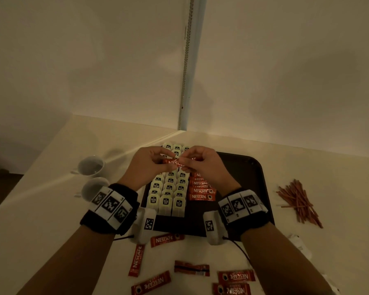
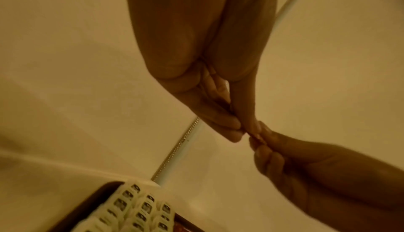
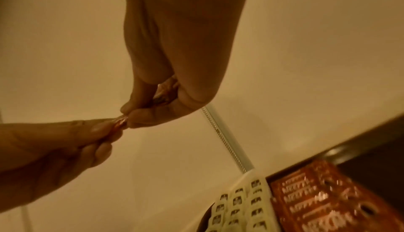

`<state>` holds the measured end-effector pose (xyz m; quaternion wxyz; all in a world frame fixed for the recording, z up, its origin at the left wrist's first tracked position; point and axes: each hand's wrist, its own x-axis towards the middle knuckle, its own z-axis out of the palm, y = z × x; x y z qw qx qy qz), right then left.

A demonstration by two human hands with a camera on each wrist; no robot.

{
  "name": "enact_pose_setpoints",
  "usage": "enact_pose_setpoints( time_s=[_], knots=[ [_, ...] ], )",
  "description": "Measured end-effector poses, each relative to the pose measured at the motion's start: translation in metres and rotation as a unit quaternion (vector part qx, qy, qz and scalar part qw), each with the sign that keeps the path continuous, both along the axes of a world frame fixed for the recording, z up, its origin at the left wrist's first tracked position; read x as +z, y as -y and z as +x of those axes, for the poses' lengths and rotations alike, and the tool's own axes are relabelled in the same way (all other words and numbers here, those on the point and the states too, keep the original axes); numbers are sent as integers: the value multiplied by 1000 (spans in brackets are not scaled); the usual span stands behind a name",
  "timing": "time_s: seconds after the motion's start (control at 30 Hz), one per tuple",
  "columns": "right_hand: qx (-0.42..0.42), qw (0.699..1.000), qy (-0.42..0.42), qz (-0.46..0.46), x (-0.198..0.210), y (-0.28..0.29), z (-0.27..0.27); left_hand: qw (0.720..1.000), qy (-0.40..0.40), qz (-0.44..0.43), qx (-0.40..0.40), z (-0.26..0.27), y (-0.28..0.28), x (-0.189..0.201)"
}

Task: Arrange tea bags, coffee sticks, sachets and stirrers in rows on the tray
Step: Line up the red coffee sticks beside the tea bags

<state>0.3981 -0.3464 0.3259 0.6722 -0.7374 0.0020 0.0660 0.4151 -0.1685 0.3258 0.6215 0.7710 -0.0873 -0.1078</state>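
Note:
Both hands hold one red coffee stick [image 1: 172,162] in the air above the dark tray [image 1: 251,173]. My left hand [image 1: 158,160] pinches its left end and my right hand [image 1: 195,161] pinches its right end. In the right wrist view the coffee stick [image 3: 121,123] shows as a crumpled red strip between the two hands. On the tray lie rows of pale tea bags [image 1: 168,192] and a column of red coffee sticks [image 1: 201,189] to their right. Several loose coffee sticks [image 1: 192,268] lie on the table in front of the tray. A heap of brown stirrers [image 1: 298,201] lies right of the tray.
Two white cups [image 1: 91,167] stand on the table left of the tray. White sachets [image 1: 298,244] lie at the right edge near my right forearm. The wall corner with a beaded chain [image 1: 186,60] rises just behind the tray. The tray's right half is bare.

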Motion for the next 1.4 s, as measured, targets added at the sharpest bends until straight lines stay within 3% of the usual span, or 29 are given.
enact_pose_setpoints(
  time_s=[0.13,0.37,0.6,0.83,1.0,1.17,1.4],
  knots=[
    [29,999,22,-10,5,5,-1,999,6,25,-25,4,-7,5],
    [-13,995,72,-66,13,1,-7,992,-41,-120,4,-9,3,1],
    [-52,998,33,26,15,9,-11,987,-28,-150,47,-10,8,8],
    [-26,999,26,-4,22,14,-14,978,-10,-195,71,-13,10,9],
    [13,998,8,-61,24,24,-12,985,10,-161,65,-12,12,5],
    [67,983,3,-173,10,39,-14,997,11,-68,28,-17,10,-5],
    [11,951,-46,-305,-61,78,-29,999,-47,17,5,-43,-30,-18]
  ],
)
